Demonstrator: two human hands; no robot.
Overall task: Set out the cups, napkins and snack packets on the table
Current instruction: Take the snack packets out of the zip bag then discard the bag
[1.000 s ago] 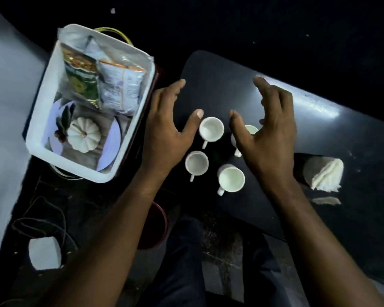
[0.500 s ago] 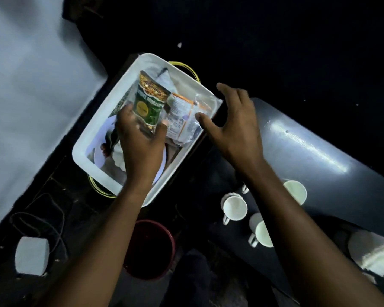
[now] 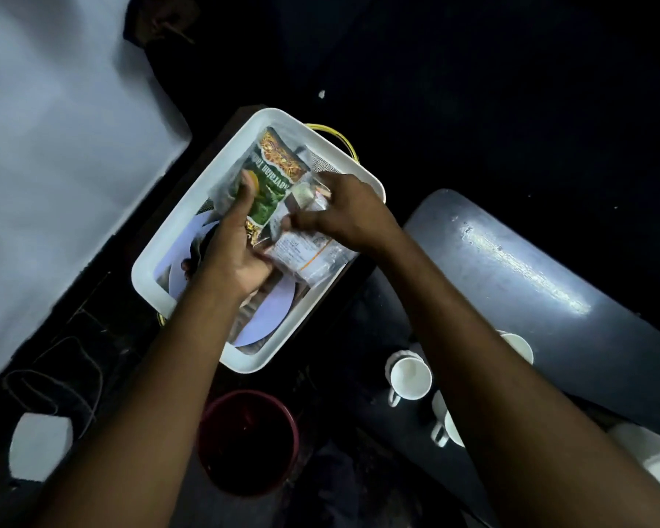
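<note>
Both hands are inside the white tray (image 3: 191,238). My left hand (image 3: 233,249) grips the green and orange snack packet (image 3: 273,173), thumb laid across its front. My right hand (image 3: 343,211) pinches the clear and white snack packet (image 3: 305,257) that lies beside it. White cups (image 3: 410,377) stand on the dark table (image 3: 530,268) at the lower right, partly hidden by my right forearm. The white napkins (image 3: 656,455) show at the right edge.
A round printed plate (image 3: 267,318) lies in the tray under the packets. A dark red bucket (image 3: 248,440) stands on the floor below the tray. A white block (image 3: 41,445) and loose cables (image 3: 54,375) lie at the lower left. A pale wall (image 3: 54,146) fills the left.
Both hands left the cups and moved to the tray. The left hand took hold of the green packet; the right hand has now closed on the clear packet.
</note>
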